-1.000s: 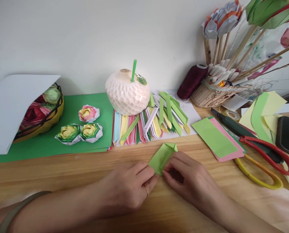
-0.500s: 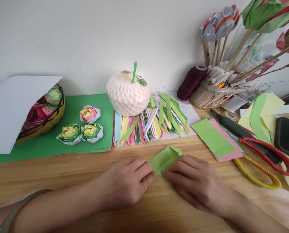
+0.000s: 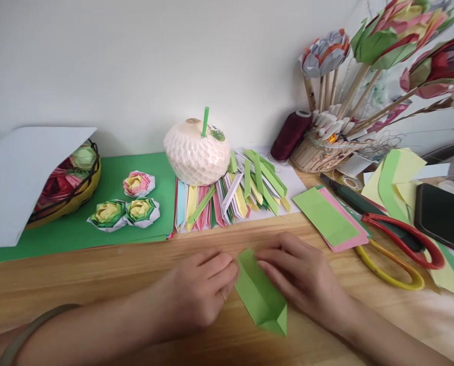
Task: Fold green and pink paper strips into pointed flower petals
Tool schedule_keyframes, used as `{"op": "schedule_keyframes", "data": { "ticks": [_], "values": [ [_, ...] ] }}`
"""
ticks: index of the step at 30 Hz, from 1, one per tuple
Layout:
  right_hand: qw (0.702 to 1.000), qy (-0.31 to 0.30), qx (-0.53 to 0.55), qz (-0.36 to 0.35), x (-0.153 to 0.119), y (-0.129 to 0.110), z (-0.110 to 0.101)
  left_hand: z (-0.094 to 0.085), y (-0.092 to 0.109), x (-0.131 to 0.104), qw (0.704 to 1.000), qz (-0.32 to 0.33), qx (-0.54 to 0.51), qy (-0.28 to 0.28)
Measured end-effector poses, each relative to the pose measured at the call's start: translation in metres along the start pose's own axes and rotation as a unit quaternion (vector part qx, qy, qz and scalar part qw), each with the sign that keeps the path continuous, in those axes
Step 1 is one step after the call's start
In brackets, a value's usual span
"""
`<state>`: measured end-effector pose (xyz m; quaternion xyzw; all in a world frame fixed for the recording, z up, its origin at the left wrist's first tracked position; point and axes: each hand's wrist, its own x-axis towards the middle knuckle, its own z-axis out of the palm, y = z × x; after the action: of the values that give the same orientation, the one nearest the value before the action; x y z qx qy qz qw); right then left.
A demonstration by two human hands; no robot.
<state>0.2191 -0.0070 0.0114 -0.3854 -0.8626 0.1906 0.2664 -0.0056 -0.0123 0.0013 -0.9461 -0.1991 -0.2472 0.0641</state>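
A light green paper strip [image 3: 259, 292] lies slantwise on the wooden table between my hands. Its lower end has small folded corners, one standing up, and a crease runs along its length. My left hand [image 3: 206, 284], with a ring on one finger, is closed in a pinch at the strip's upper left edge. On the other side, the bent fingers of my right hand [image 3: 301, 274] close at the upper right edge; their exact hold is partly hidden. Beyond my hands lies a pile of folded paper strips [image 3: 230, 198] in green, yellow, pink and white.
Cut paper rectangles [image 3: 328, 216], scissors [image 3: 402, 229], a cutter [image 3: 349, 195] and a phone [image 3: 444, 216] lie at right. A thread spool [image 3: 291, 136] and paper flowers [image 3: 326, 53] stand behind. A white ornament [image 3: 196, 155], folded lotuses [image 3: 143, 209] and a basket [image 3: 86, 195] line the wall.
The green paper has been turned so its folded end points down toward me. My right hand has shifted up along its edge. The camera view has swung slightly right.
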Motion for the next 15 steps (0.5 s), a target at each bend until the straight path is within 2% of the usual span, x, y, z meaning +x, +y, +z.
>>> {"op": "schedule_keyframes", "data": {
  "ticks": [2, 4, 11, 15],
  "values": [
    [0.999, 0.012, -0.002, 0.051, 0.0, 0.002, 0.002, -0.002, 0.003, 0.0, 1.0, 0.026, 0.016, 0.007],
    [0.997, 0.006, -0.002, 0.073, 0.0, 0.001, 0.004, -0.003, 0.007, -0.002, 0.999, 0.037, 0.037, 0.0],
    [0.995, 0.002, 0.002, 0.102, -0.001, -0.004, 0.008, -0.002, 0.025, -0.011, 0.988, 0.053, 0.123, -0.073],
    [0.994, 0.01, -0.009, 0.105, -0.001, -0.005, 0.01, 0.0, 0.024, -0.009, 0.992, 0.037, 0.111, -0.053]
  ]
}}
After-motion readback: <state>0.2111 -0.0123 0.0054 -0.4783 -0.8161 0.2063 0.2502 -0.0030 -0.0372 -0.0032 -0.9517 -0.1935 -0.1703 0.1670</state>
